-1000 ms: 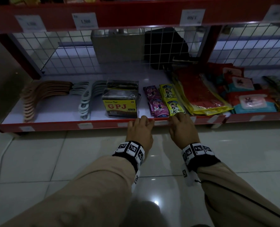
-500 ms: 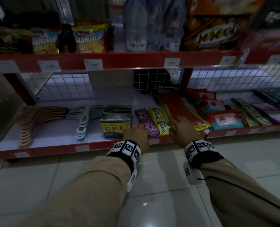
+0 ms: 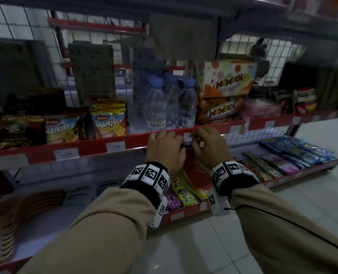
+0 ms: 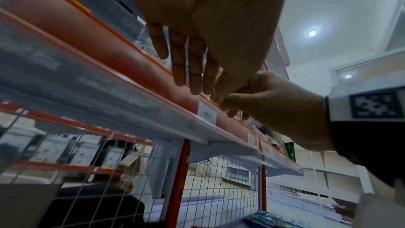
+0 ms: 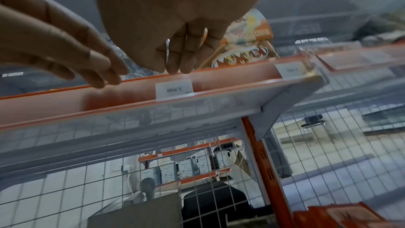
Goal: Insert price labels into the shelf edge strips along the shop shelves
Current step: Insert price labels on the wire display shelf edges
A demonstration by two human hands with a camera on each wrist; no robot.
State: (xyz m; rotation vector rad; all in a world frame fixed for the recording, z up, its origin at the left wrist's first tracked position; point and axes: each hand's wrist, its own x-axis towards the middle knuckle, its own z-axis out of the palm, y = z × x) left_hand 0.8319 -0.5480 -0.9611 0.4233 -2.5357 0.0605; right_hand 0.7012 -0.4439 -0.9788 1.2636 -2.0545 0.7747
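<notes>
While both hands hover at the red edge strip point(image 3: 136, 140), the seated price label point(image 5: 174, 89) lies just below the right hand's point(image 3: 207, 147) loosely extended fingers; the left hand point(image 3: 165, 149) stays open.

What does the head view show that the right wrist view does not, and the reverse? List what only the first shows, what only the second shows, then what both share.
Only the head view: the water bottles, the Malkist packs, the bottom shelf's sachets, both wristbands.

Only the right wrist view: the shelf's underside, and the label's print, seen upside down.

Both: left hand, right hand, red edge strip, orange snack box, wire mesh.
</notes>
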